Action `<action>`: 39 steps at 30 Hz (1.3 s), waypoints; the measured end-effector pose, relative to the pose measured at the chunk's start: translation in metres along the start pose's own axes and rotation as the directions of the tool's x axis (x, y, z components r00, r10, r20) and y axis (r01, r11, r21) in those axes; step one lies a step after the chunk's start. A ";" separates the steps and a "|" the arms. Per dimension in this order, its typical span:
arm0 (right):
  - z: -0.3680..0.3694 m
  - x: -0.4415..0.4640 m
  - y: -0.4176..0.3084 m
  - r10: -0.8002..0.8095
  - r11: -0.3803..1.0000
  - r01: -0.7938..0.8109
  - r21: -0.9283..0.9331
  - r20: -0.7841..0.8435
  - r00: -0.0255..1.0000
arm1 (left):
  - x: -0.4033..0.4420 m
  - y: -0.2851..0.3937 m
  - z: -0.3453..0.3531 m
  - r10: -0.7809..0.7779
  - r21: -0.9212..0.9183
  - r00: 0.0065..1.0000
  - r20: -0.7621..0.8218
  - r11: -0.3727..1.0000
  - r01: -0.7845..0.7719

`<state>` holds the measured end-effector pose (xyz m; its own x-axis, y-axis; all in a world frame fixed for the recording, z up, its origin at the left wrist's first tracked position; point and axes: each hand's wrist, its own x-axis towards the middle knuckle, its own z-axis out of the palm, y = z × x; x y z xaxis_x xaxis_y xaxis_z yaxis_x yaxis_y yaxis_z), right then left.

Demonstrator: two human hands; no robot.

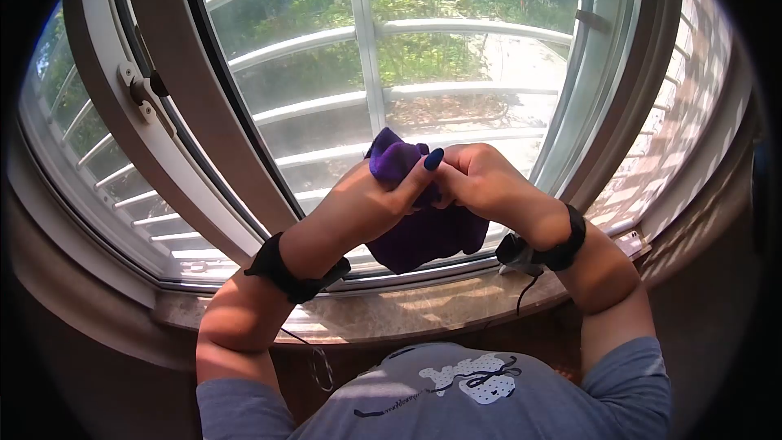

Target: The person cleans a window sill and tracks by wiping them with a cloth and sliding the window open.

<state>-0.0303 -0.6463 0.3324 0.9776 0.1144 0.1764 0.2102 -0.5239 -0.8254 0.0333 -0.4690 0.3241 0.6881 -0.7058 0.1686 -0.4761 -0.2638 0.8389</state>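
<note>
A purple cloth (428, 236) is bunched between my two hands in front of the window, its lower part hanging beneath them. My left hand (399, 183) is closed on its upper left part, with the thumb, its nail dark blue, pressed over the folds. Close against it, my right hand (468, 171) has its fingers curled in a pinch on the cloth near the middle. The right fingertips are partly hidden. Each wrist wears a black strap with a small device.
A window with a white frame (362, 41) and curved white bars stands ahead. A handle (142, 98) projects from the sash at the left. Below runs a stone sill (407, 310). Thin cords hang from both wrist devices.
</note>
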 end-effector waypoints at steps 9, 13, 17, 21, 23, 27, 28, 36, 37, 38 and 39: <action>0.075 -0.044 0.114 0.108 0.968 -0.109 -0.227 -0.015 0.994 | -0.026 -0.096 0.069 -0.113 0.276 0.984 0.140 0.959 0.071; 0.122 -0.043 0.158 0.094 0.985 -0.078 -0.157 0.099 0.991 | -0.050 -0.149 0.080 -0.015 0.359 0.999 0.038 0.933 0.000; 0.157 -0.037 0.165 -0.055 0.995 0.074 -0.068 0.257 0.965 | -0.076 -0.176 0.070 -0.154 0.381 0.988 0.016 0.915 0.137; 0.184 -0.029 0.152 0.195 0.981 -0.187 -0.053 0.310 0.931 | -0.097 -0.203 0.065 -0.080 0.392 0.996 -0.024 0.916 0.083; 0.188 -0.028 0.147 0.294 0.940 -0.332 0.075 0.312 0.904 | -0.104 -0.219 0.068 -0.039 0.417 0.998 -0.043 0.907 0.053; 0.204 -0.036 0.204 0.317 0.862 -0.369 0.347 0.201 0.927 | -0.097 -0.224 0.077 -0.071 0.506 0.997 -0.012 0.860 0.067; 0.201 -0.042 0.207 0.381 0.786 -0.430 0.445 0.200 0.903 | -0.094 -0.222 0.082 -0.099 0.527 0.995 0.001 0.846 0.084; 0.151 -0.108 0.274 0.756 0.519 -0.664 0.538 0.075 0.650 | -0.072 -0.263 0.153 0.373 0.570 0.910 0.179 0.715 -0.405; 0.142 -0.113 0.258 0.777 0.453 -0.634 0.627 0.070 0.625 | -0.072 -0.259 0.155 0.360 0.556 0.917 0.169 0.734 -0.391; 0.140 -0.116 0.258 0.772 0.454 -0.624 0.636 0.070 0.632 | -0.070 -0.257 0.156 0.349 0.545 0.924 0.159 0.750 -0.376; 0.140 -0.119 0.259 0.765 0.454 -0.613 0.647 0.070 0.640 | -0.069 -0.259 0.156 0.324 0.571 0.929 0.177 0.735 -0.365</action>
<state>-0.0922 -0.6774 0.0222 0.7862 -0.2686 -0.5565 -0.5057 0.2379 -0.8293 0.0235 -0.4547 0.0145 0.3883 -0.8577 0.3370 -0.9140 -0.3119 0.2594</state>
